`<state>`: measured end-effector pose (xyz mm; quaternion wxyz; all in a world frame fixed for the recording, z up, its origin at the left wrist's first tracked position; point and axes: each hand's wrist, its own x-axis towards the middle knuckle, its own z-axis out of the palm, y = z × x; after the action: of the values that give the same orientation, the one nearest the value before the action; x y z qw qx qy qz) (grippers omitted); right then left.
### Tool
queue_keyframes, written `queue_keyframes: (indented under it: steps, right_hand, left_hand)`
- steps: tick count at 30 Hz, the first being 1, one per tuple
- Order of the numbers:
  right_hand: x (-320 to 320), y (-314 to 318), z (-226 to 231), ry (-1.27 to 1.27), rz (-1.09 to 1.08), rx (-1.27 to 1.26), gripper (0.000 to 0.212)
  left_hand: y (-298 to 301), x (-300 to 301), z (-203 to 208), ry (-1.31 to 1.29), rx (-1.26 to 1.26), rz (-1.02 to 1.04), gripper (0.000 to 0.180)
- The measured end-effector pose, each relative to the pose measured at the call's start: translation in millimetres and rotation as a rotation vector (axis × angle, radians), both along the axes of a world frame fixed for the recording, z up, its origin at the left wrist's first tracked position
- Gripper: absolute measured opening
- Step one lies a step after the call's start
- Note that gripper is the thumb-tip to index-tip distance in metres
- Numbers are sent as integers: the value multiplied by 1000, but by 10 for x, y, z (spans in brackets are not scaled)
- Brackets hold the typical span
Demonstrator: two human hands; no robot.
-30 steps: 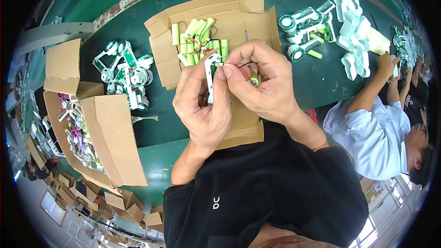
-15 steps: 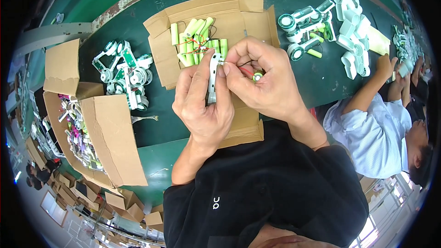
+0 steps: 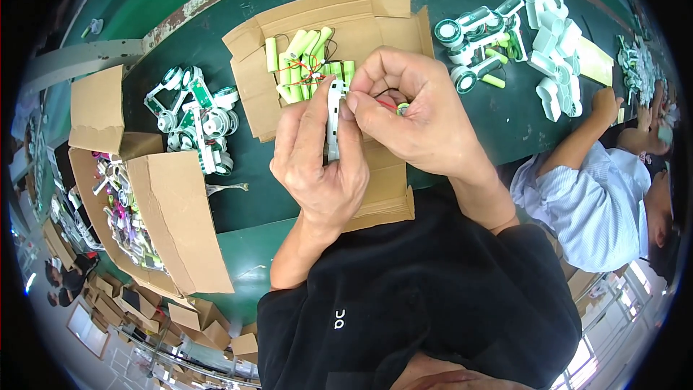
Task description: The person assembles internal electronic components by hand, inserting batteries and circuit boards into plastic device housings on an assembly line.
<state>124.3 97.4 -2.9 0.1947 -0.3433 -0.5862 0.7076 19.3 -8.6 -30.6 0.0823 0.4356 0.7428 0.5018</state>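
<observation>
My left hand (image 3: pixel 312 173) is closed around a slim white plastic housing (image 3: pixel 333 123) with small dark slots along its side, held upright between thumb and fingers. Thumb and forefinger of my right hand (image 3: pixel 422 119) pinch at the housing's upper right edge, where a small connector seems to be; the fingertips mostly cover it. Red and black wires (image 3: pixel 386 102) run into my right palm, to a green battery cell (image 3: pixel 403 109) whose end peeks out between the curled fingers. Just beyond my hands, several green battery cells (image 3: pixel 309 47) with red and black leads lie on flattened cardboard (image 3: pixel 386 40).
White-and-green assemblies with circuit boards (image 3: pixel 198 112) lie at left, beside an open carton (image 3: pixel 173 209) of small parts. At right are more assemblies (image 3: pixel 476 36) and pale plastic shells (image 3: pixel 554 50). A co-worker in a striped shirt (image 3: pixel 592 198) sits at the right.
My right hand has shifted slightly up and turned a little, so less of the battery cell's end shows. My left hand keeps its hold on the housing. The co-worker's arm has moved slightly.
</observation>
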Motion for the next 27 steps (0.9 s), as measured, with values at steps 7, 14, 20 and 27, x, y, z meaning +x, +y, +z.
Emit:
queue_keyframes:
  steps: [7, 14, 20, 27]
  right_hand:
    - [-22, -26, -66, 38, 2, -24, 8]
    - [-35, -38, -205, 78, 13, 26, 6]
    - [355, 152, 41, -98, -168, 448, 4]
    - [948, 684, 58, -393, -443, 849, 6]
  left_hand:
    - [7, 2, -26, 12, -2, -5, 31]
    - [1, -55, -36, 16, 20, -46, 32]
    - [-42, -478, -25, 175, 102, -109, 50]
    - [-483, -1227, 39, 858, -689, 347, 34]
